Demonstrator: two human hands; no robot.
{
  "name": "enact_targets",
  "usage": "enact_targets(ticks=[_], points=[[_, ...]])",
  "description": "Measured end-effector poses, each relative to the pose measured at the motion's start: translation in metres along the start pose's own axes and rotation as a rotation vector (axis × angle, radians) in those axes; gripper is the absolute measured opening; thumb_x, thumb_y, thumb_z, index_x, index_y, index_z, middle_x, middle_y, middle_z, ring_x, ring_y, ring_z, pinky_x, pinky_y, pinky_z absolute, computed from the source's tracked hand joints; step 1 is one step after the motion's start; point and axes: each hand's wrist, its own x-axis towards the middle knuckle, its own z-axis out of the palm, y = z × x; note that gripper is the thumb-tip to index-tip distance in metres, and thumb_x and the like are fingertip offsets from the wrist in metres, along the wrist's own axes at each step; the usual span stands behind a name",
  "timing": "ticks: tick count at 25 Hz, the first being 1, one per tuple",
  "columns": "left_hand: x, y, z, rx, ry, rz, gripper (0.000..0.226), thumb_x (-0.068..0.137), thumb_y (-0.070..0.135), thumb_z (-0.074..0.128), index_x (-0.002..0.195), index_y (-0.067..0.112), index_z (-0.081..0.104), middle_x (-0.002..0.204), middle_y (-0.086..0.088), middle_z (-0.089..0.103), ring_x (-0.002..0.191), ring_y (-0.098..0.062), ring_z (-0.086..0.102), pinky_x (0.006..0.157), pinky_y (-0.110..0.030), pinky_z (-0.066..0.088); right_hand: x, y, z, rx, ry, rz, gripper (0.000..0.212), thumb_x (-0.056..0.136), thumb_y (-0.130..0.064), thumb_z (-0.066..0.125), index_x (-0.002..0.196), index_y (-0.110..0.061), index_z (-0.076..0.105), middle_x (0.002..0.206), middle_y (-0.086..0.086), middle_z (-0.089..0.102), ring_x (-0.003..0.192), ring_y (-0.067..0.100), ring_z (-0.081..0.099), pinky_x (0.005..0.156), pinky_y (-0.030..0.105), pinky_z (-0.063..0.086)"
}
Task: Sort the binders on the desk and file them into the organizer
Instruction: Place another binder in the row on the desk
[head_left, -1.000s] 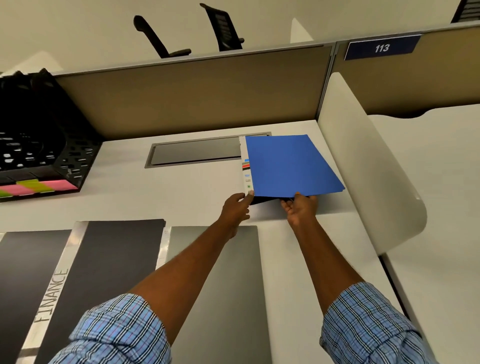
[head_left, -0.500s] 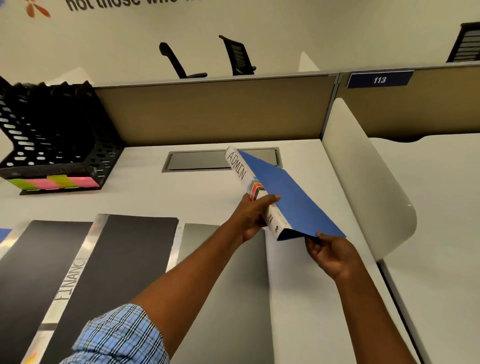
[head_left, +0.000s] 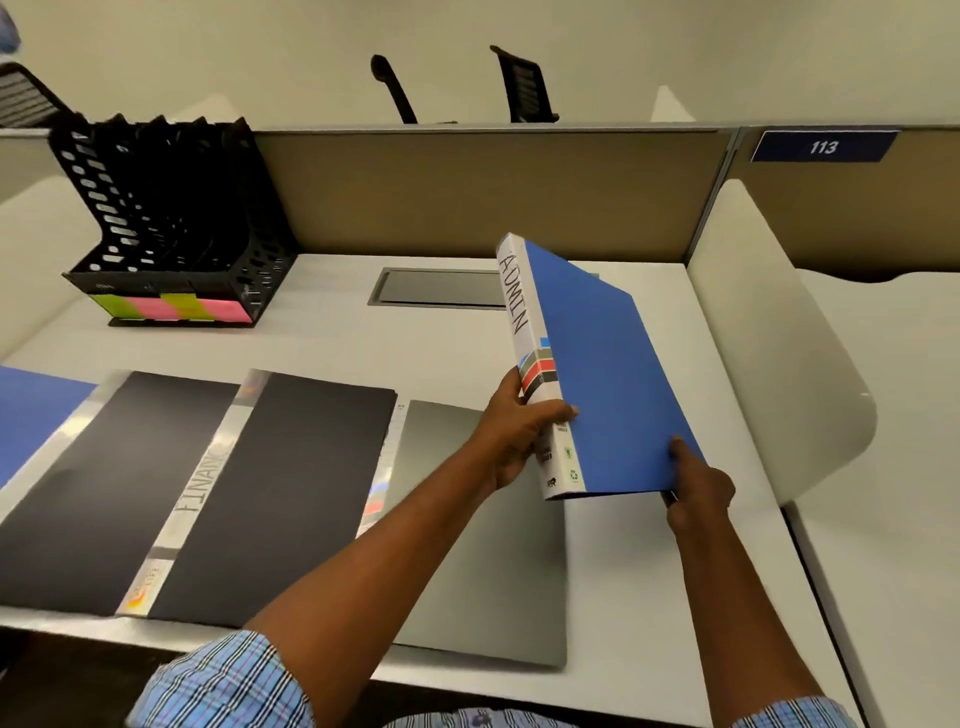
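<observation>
Holds the blue binder marked ADMIN clear of the desk, tilted, spine up and to the left, above the right part of the desktop and just beyond the grey binder. Wraps the left hand round the lower spine, fingers curled behind, thumb across the cover's edge. Pinches the near right corner with the right hand, thumb on top, remaining fingers hidden underneath. Leaves the filing itself undone, with the black organizer well apart at the far left. Likely needs a long carry leftward over the black FINANCE binder and the grey one, both lying flat. Risks, on that carry, a dipped lower edge catching a flat cover and dragging it toward the desk's near edge. Risks a cover swinging open on a loosened corner pinch, given a thin hold there. Could nudge or tip the organizer on a skewed entry, judging by narrow slots and a light perforated frame. Could also land in the wrong slot: cannot read anything on the green and pink labels from here, so cannot tell the ADMIN place.
</observation>
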Motion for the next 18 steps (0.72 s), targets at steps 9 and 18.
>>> enact_targets(ticks=[9,18], points=[[-0.066,-0.019,-0.102,-0.035,-0.009,-0.021,0.059,0.078,0.008,0.071,0.119,0.043,0.046,0.114,-0.003,0.068,0.094,-0.028,0.069,0.078,-0.048,0.057,-0.045,0.073,0.014,-0.633,-0.114,-0.329,0.060,0.091,-0.058,0.047,0.097,0.001,0.057,0.094,0.016,0.062,0.078,0.028,0.056,0.065,0.034,0.041],[-0.101,-0.063,-0.196,0.334,0.090,-0.086,0.060,0.075,-0.001,0.071,0.130,0.010,0.048,0.117,-0.009,0.061,0.100,-0.025,0.064,0.090,-0.045,0.053,-0.118,0.180,0.009,-0.660,0.129,-0.232,0.058,0.088,-0.057,0.052,0.118,-0.008,0.054,0.116,0.015,0.060,0.103,0.038,0.057,0.095,0.054,0.045]])
